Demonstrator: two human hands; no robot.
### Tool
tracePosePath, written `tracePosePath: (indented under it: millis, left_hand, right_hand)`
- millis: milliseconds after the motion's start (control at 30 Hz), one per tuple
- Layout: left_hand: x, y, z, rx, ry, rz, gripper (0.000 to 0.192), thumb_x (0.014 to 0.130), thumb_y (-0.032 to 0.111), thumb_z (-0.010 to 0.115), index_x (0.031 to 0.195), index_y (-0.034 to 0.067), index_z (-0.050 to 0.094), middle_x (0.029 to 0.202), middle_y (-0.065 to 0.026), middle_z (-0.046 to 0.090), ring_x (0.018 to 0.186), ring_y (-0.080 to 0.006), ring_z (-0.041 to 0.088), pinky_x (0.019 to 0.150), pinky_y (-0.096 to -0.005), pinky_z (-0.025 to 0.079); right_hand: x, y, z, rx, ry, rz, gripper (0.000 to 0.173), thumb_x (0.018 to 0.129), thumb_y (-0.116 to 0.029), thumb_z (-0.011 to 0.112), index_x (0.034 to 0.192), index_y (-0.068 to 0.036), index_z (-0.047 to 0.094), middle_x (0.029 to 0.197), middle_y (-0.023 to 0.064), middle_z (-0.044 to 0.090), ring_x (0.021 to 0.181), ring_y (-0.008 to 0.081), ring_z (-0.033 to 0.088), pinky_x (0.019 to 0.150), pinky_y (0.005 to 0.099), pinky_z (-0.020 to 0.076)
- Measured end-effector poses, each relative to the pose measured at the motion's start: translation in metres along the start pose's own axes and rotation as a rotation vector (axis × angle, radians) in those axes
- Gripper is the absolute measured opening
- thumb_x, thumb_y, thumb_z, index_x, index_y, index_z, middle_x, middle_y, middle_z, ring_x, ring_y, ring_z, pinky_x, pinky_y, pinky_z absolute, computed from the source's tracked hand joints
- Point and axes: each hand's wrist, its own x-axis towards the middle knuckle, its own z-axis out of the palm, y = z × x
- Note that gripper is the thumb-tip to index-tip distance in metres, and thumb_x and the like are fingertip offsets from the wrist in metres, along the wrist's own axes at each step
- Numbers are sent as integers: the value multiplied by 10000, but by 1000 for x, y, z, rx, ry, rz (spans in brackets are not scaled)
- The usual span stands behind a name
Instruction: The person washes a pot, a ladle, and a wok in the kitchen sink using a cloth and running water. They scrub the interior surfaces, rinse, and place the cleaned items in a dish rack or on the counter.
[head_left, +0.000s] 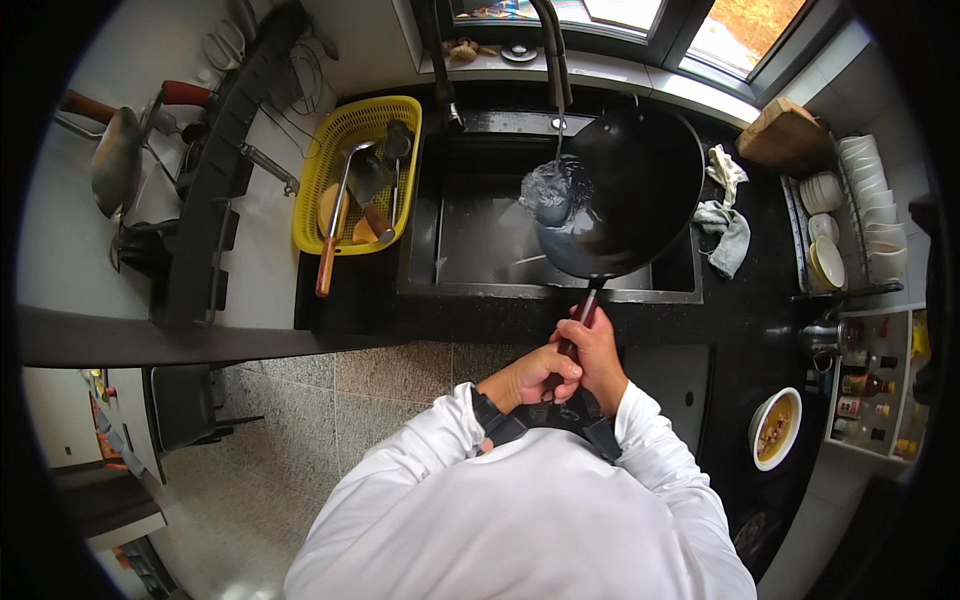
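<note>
Both my hands grip the reddish-brown handle (587, 306) of a black wok (637, 180). My right hand (596, 341) is closed around it closer to the pan, and my left hand (538, 373) holds it lower, toward my body. The wok is tilted over the dark sink (480, 255), its left rim low. From the tap (556, 82) a stream of water (560, 139) falls near that left side. Splashing water (551, 191) spreads and spills over the wok's edge into the basin.
Left of the sink, a yellow plastic basket (307, 217) holds a ladle and other utensils. Wet cloths (721, 232) lie right of the wok. A cutting board (784, 135) and a dish rack (847, 289) stand further right. A white bowl of food (776, 427) sits on the right counter.
</note>
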Motion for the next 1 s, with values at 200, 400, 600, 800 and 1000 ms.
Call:
tracePosePath:
  millis: [200,400,600,800,1000]
  left_hand:
    - [20,-5,8,-140,-359,-113,235,746,233,775,718,92,589,596,-33,531,486,-210,577,472,-365,491]
    - [31,-10,18,-142,-499,-216,227,725,237,780,730,77,619,606,-53,548,493,-232,593,455,-387,496]
    - [35,-23,25,-154,-540,-276,244,711,237,786,715,62,617,602,-71,552,499,-242,596,457,-403,502]
    - [42,-32,35,-161,-579,-285,230,707,214,783,764,42,641,612,-77,559,499,-250,595,457,-408,507]
    - [45,-49,49,-100,-526,-260,211,720,192,759,816,41,648,622,-68,556,500,-244,594,455,-403,506]
  right_hand:
    - [-32,-30,-6,-51,63,-121,403,867,-35,722,1188,5,482,904,109,608,715,191,652,642,343,572]
    - [-58,-42,-7,-168,183,-172,432,881,-58,709,1230,24,467,864,98,618,712,184,651,639,333,564]
    - [-75,-45,-9,-346,321,-234,336,843,-65,753,1085,19,537,859,105,627,667,180,650,609,332,548]
    - [-86,-47,-20,-526,372,-307,291,825,-79,761,1006,8,551,849,106,619,686,175,633,616,345,540]
    - [-102,-38,-42,-381,352,-298,330,835,-79,758,1086,19,567,862,95,625,701,170,634,651,322,540]
